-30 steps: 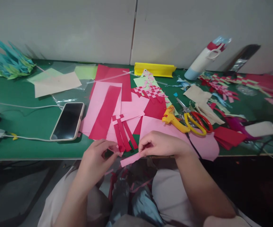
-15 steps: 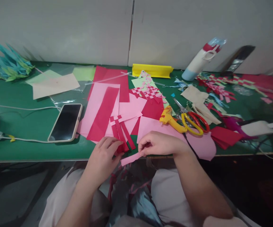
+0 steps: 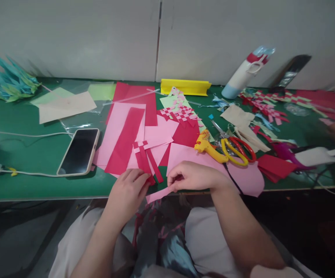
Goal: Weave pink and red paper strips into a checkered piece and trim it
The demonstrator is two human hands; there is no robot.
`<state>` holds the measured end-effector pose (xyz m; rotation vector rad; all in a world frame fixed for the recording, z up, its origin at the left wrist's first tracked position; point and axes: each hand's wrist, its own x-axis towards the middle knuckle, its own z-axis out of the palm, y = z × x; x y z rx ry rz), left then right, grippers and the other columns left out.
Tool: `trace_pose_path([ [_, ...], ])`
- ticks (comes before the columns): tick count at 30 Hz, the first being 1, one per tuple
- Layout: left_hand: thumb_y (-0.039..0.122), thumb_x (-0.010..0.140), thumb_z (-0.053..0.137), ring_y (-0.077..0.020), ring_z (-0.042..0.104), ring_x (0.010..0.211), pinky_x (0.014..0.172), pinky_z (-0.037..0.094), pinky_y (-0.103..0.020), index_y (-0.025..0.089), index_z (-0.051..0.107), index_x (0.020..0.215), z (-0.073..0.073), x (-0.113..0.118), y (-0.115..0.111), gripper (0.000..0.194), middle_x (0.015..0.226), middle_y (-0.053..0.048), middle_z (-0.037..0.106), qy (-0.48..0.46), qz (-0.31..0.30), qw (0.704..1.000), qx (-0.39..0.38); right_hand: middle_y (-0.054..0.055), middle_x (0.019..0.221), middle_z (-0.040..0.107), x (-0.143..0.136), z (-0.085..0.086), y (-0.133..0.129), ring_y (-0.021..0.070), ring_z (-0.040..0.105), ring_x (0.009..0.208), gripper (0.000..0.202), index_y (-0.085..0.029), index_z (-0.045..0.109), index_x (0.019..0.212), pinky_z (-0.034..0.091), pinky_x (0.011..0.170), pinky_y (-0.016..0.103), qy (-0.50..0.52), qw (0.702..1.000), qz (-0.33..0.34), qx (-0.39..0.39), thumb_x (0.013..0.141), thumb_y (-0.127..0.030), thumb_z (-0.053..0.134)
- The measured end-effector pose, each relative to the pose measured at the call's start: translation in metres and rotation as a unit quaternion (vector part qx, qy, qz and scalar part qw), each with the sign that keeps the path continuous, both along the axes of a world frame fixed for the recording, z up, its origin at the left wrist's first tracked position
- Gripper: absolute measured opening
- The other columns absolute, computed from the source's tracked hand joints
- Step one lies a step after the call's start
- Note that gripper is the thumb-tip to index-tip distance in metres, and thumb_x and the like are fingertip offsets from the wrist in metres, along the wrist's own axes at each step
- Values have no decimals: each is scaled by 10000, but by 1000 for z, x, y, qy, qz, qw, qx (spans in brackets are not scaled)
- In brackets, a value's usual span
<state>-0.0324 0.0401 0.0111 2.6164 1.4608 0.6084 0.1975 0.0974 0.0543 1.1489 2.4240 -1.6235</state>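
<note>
Right hand (image 3: 192,176) pinches pink strip (image 3: 158,195) by one end; left hand (image 3: 128,193) at red strips (image 3: 144,161), grip unclear. Best pinch lightly, keep strips flat, uncreased.

a green table (image 3: 34,154) stands against a grey wall (image 3: 68,38).

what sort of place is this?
Likely a paper-craft workspace: the long green tabletop carries narrow red paper strips, a yellow plastic glue gun with a black cord, and metal scissors with red and yellow handles.
</note>
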Motion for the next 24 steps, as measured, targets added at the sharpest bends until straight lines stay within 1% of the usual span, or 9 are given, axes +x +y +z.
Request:
trace_pose_path([
  [4, 225, 922, 484, -198, 622, 861, 766, 520, -341, 186, 659, 1002, 0, -2, 3, 197, 942, -76, 683, -7, -3, 1000, 6, 4, 717, 676, -1, 0, 0, 121, 589, 657, 131, -154, 721, 767, 399, 594, 202, -4, 1000, -2, 9, 731, -194, 601],
  [8, 234, 933, 455, -192, 629, 842, 748, 512, -325, 187, 667, 989, 1, -3, 6, 224, 929, -75, 698, -7, 8, 1000, -2, 9, 728, 683, -3, -1, -1, 127, 590, 661, 130, -159, 717, 766, 399, 588, 209, -8, 1000, -20, 10, 736, -231, 613],
  [12, 235, 935, 441, -190, 636, 827, 708, 498, -300, 205, 643, 1102, 1, -4, 7, 265, 934, -70, 705, -10, 29, 1000, -8, 7, 719, 687, -4, -3, -1, 129, 588, 653, 130, -168, 712, 760, 393, 580, 215, -10, 999, -36, 16, 741, -249, 612],
  [14, 215, 927, 441, -187, 642, 819, 687, 490, -287, 223, 611, 1181, 0, -5, 8, 305, 941, -63, 703, -5, 36, 999, -5, 7, 714, 692, -6, -3, -1, 130, 590, 648, 135, -172, 706, 751, 391, 578, 220, -14, 999, -42, 17, 749, -248, 594],
  [16, 185, 910, 455, -183, 648, 828, 669, 483, -273, 237, 592, 1214, 0, -6, 8, 338, 981, -62, 697, 1, 41, 999, -4, 6, 713, 695, -7, -4, -2, 131, 597, 655, 134, -175, 700, 747, 395, 586, 222, -14, 999, -46, 15, 752, -243, 584],
  [20, 160, 892, 463, -163, 653, 819, 607, 464, -246, 241, 624, 1121, 1, -9, 8, 291, 1092, -53, 671, 7, 40, 999, -1, 4, 721, 696, -8, -3, -2, 131, 604, 668, 120, -178, 687, 738, 400, 598, 223, -18, 999, -48, 13, 745, -234, 582],
  [22, 150, 894, 452, -159, 654, 831, 614, 469, -243, 237, 639, 1052, 2, -11, 8, 260, 1105, -47, 663, 5, 24, 1000, -7, 7, 730, 698, -8, -2, -2, 133, 600, 666, 120, -178, 688, 736, 392, 589, 226, -26, 998, -46, 18, 737, -233, 581],
  [24, 147, 897, 449, -162, 652, 868, 656, 487, -247, 229, 643, 1016, 4, -11, 7, 242, 1104, -49, 657, -7, 10, 1000, -20, 9, 735, 697, -8, -2, -1, 133, 591, 658, 127, -178, 689, 736, 382, 581, 230, -34, 998, -44, 23, 738, -245, 581],
])
